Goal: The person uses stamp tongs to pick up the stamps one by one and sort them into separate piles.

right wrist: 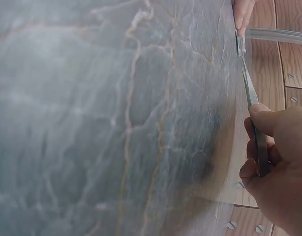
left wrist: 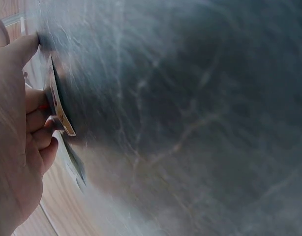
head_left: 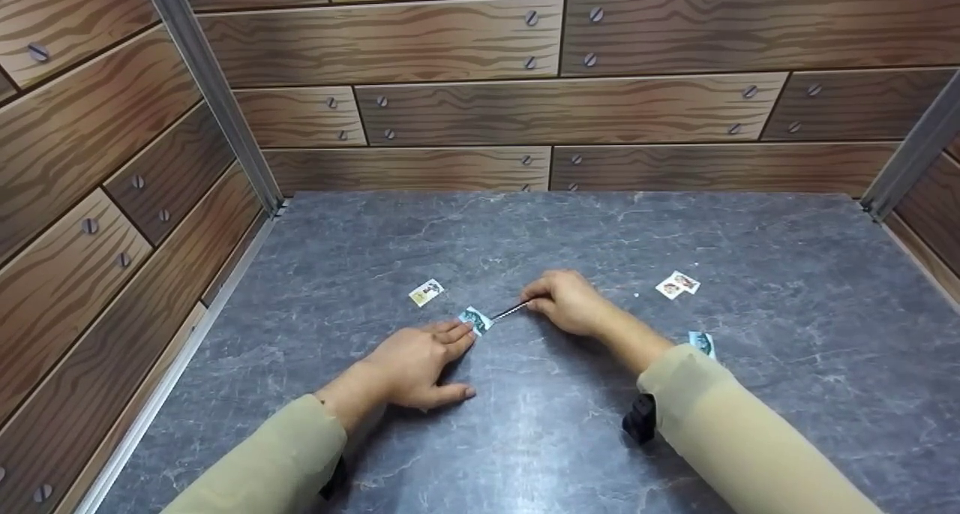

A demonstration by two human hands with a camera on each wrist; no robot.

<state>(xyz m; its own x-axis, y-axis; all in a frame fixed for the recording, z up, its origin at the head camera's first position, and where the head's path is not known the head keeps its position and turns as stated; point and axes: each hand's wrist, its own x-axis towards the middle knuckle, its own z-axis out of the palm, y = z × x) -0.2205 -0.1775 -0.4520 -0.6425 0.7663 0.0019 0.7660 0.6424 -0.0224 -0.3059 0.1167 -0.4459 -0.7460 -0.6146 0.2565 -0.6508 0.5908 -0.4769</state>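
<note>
My left hand (head_left: pixel 420 364) lies low over the table, its fingers extended and touching the left edge of a small blue-green card (head_left: pixel 478 323). Between thumb and fingers, my right hand (head_left: pixel 574 302) pinches slim metal tweezers (head_left: pixel 511 311), whose tip meets the card's right side. The right wrist view shows the right hand (right wrist: pixel 288 157) round the tweezers (right wrist: pixel 251 93), pointing to the card (right wrist: pixel 239 44) by the left fingertips. In the left wrist view, a thin card (left wrist: pixel 60 105) stands out beside the left hand (left wrist: pixel 13 118); which card cannot be told.
A yellow and white card (head_left: pixel 426 293) lies beyond the left hand. Two overlapping white cards (head_left: pixel 670 285) are at the right, with another blue card (head_left: pixel 702 343) partly behind the right sleeve. Wood-patterned walls (head_left: pixel 450 116) enclose the grey marbled table (head_left: pixel 525 454) at the back and sides.
</note>
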